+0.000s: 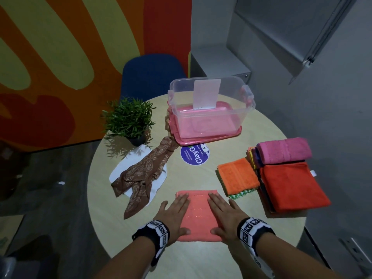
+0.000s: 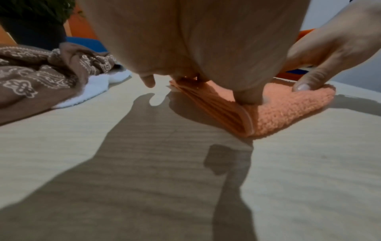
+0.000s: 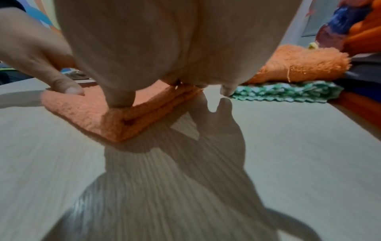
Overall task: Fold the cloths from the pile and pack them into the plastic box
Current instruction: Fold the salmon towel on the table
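Pressing folded salmon terry cloth (image 1: 198,215) flat: left hand (image 1: 174,215), right hand (image 1: 225,215), fingers straight; best smooth outward before lifting.

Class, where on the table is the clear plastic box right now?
In the head view the clear plastic box stands at the round table's far side, right of the potted plant, behind the purple sticker.

Head looks down; wrists low, sharing cloth (image 2: 288,106).

We see the folded salmon cloth (image 1: 198,216) lying flat nearest us, the cloth pile (image 1: 281,178) right of it, the clear plastic box (image 1: 209,109) beyond, empty.
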`<state>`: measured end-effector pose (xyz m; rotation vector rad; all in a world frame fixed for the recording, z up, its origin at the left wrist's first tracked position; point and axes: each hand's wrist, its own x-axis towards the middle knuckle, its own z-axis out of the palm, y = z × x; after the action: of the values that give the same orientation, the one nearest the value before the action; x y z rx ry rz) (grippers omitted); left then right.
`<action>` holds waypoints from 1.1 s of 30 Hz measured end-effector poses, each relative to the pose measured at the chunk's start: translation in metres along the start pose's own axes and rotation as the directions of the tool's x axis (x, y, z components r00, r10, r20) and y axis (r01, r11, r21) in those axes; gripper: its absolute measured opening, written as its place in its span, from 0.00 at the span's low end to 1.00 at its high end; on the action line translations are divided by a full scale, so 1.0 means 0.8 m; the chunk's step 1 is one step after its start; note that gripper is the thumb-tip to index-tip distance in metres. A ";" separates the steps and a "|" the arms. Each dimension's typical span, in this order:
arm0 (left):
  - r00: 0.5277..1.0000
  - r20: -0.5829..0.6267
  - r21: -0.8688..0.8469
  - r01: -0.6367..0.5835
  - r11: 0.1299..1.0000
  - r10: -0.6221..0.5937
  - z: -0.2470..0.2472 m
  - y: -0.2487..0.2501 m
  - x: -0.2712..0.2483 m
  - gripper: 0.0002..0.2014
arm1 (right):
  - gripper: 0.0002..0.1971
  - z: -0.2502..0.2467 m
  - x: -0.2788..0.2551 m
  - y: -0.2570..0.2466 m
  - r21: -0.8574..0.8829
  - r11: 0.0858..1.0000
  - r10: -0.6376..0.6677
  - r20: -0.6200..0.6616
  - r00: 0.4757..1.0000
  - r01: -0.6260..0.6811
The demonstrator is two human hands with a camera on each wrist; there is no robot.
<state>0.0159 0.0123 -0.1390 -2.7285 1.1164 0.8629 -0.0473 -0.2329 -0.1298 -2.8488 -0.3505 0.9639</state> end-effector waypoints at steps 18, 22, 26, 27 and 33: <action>0.990 0.131 0.007 0.049 0.999 -0.049 0.000 0.001 0.013 0.59 | 0.53 0.003 0.007 0.001 0.048 0.999 -0.001 0.090 0.996 -0.004; 0.990 0.129 -0.023 0.056 0.998 -0.053 -0.002 0.003 0.013 0.55 | 0.53 0.001 0.007 0.000 0.061 0.998 0.000 0.085 0.996 -0.005; 0.992 0.109 -0.010 0.062 0.998 -0.060 -0.009 0.008 0.008 0.54 | 0.53 -0.005 0.003 -0.004 0.062 0.998 -0.006 0.072 0.997 0.002; 0.993 0.100 -0.007 0.061 0.998 -0.060 -0.012 0.008 0.006 0.54 | 0.53 -0.005 0.003 -0.004 0.060 0.998 -0.003 0.064 0.998 -0.001; 0.980 -0.170 -0.109 -0.120 0.987 0.101 -0.007 0.009 -0.024 0.41 | 0.54 -0.007 -0.014 -0.005 0.087 0.984 -0.139 -0.150 0.979 0.153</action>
<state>0.0026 0.0171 -0.1234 -2.9040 1.2983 0.7509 -0.0533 -0.2323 -0.1181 -2.7385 -0.4751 0.7236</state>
